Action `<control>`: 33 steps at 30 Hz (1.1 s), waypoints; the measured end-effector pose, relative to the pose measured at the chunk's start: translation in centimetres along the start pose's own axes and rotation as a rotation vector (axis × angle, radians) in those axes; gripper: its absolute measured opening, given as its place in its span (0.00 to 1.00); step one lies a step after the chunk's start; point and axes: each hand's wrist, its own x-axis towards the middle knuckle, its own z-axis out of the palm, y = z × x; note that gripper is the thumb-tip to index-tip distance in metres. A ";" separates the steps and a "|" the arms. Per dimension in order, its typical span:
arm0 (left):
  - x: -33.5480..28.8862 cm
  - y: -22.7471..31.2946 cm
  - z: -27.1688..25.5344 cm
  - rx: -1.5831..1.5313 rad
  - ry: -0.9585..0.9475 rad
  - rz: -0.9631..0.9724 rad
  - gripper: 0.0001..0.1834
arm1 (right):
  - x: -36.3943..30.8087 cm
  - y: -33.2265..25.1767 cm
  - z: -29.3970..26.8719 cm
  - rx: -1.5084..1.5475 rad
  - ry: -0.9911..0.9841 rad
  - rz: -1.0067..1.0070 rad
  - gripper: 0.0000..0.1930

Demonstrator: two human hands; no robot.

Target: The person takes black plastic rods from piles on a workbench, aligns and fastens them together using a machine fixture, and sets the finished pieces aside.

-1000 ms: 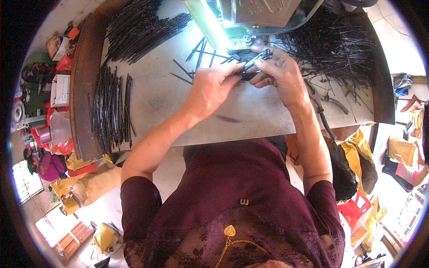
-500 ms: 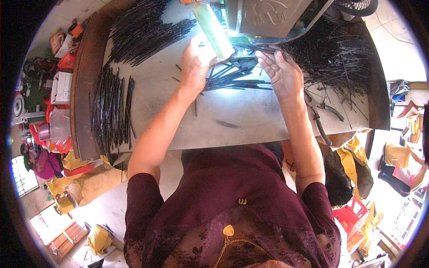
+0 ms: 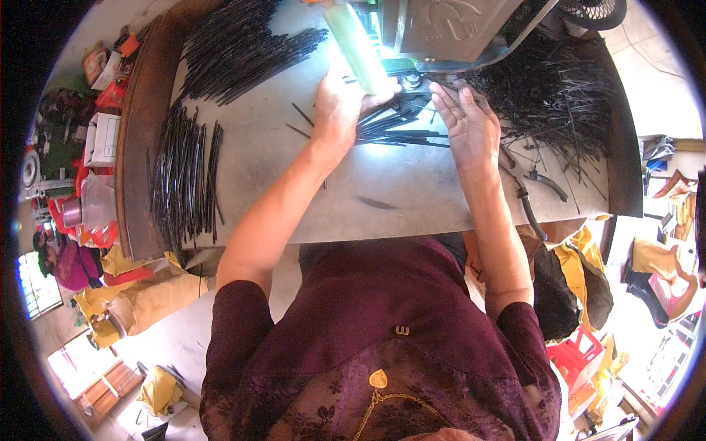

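My left hand [image 3: 340, 114] is beside the bright tube lamp [image 3: 357, 48], which hides part of its fingers. Its thumb reaches right, under the lamp's lower end, and the fingers look closed, but what they hold is hidden. My right hand [image 3: 468, 125] is raised at the right of the machine's lit working spot [image 3: 413, 81], palm turned inward. Its fingertips close round the end of a thin dark rod [image 3: 443, 76] that runs in from the machine. Below, between the hands, several loose black rods [image 3: 401, 134] lie fanned on the metal tabletop [image 3: 294, 213].
Bundles of black rods [image 3: 246, 55] lie at the far left, and another row of rods [image 3: 187, 176] at the near left. A tangled heap of rods [image 3: 544, 88] covers the right. Pliers-like handles [image 3: 548, 185] rest by the right edge. The grey machine housing [image 3: 441, 29] overhangs the back.
My left hand has shifted slightly right and away from me, its thumb nearer the machine. My right hand has moved slightly right. Less of the dark rod between them shows.
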 end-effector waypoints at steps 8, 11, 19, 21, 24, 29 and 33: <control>1.9 0.1 -2.6 0.636 -0.246 0.234 0.11 | 1.7 -3.8 0.3 -0.286 -0.103 0.242 0.18; 1.7 0.1 -1.7 0.103 -0.057 -0.037 0.09 | 3.1 -2.3 -0.9 -0.195 -0.147 0.227 0.16; 2.7 -2.9 -4.3 0.165 -0.074 0.087 0.17 | 2.9 -1.5 -0.9 -0.058 -0.096 0.068 0.14; 2.0 -2.3 -3.8 -0.018 -0.122 0.014 0.16 | 2.6 -1.3 -0.5 -0.011 -0.079 0.076 0.14; 2.3 -1.4 -1.5 -0.011 0.183 -0.154 0.21 | 2.4 -1.4 -1.1 0.068 -0.108 0.057 0.14; 1.9 -1.7 -1.2 -0.293 0.210 -0.154 0.16 | -0.9 -2.3 -0.1 -0.190 -0.090 0.005 0.15; 1.0 -0.3 -1.2 -0.316 0.324 -0.181 0.13 | -2.7 -7.3 -3.0 -1.134 -0.053 -0.437 0.17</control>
